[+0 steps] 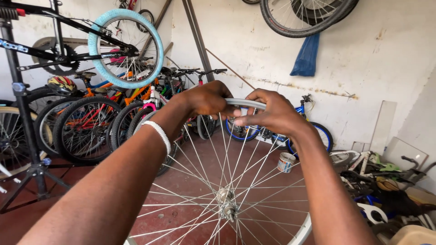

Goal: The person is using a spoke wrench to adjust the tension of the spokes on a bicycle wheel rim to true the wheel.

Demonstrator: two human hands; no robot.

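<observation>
Both hands are gripping the top of the bare silver spoked bicycle wheel [227, 199]. Left hand [209, 99] is curling its fingers over the rim, right hand [272, 113] is pinching it beside it.

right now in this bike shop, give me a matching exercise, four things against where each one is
Things:
1. silver spoked wheel
2. light blue tyre
3. blue bag
4. small tin can

Places:
A. hanging on the white wall
B. on the red floor beside the small blue bike
C. on the black bike clamped in the repair stand
D. gripped at its top rim by the left hand and right hand

Pairs: 1-D, 2-C, 3-A, 4-B
</observation>
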